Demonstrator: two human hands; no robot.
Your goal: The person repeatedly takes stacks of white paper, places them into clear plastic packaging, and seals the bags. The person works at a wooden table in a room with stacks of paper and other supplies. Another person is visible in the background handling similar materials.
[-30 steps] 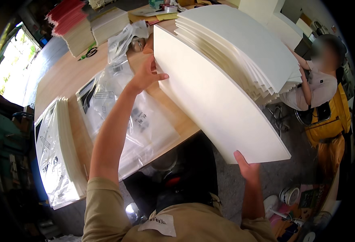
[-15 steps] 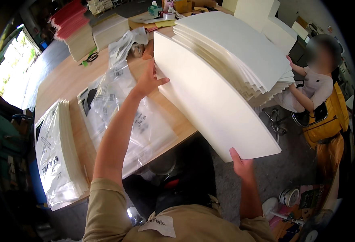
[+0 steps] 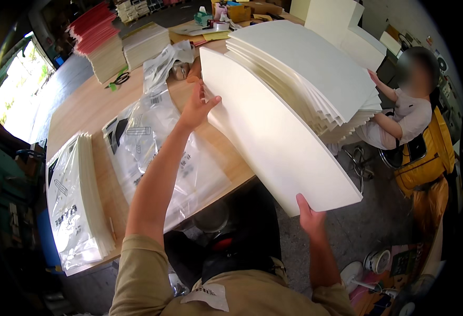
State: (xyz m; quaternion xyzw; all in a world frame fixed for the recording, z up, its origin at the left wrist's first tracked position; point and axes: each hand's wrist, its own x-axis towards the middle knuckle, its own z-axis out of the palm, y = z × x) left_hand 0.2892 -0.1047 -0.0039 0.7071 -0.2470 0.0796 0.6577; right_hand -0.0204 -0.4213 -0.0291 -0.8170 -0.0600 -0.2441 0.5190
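Observation:
A long white board [image 3: 279, 134] is tilted across the table's right part, its near end jutting past the edge. At its far left edge my left hand [image 3: 195, 109] grips it, thumb on the white face and fingers at the rim. My right hand [image 3: 311, 215] holds the near bottom corner, thumb on top and fingers hidden underneath. Right behind the board rises a stack of white sheets [image 3: 305, 63], fanned at its near end. Left of my left forearm lie clear printed plastic bags [image 3: 142, 137], flat on the wooden table [image 3: 79, 108].
A bagged stack of boards [image 3: 76, 205] lies at the table's left edge. Scissors [image 3: 120, 79], a pink-topped stack [image 3: 97, 45], and a tape roll [image 3: 220, 26] are farther back. At right sits another person [image 3: 413, 113], hands near the white stack. A stool [image 3: 210, 217] stands below.
The board's near end and my right hand have shifted slightly left. Both hands keep their hold. The other person's hand at the stack has moved a little.

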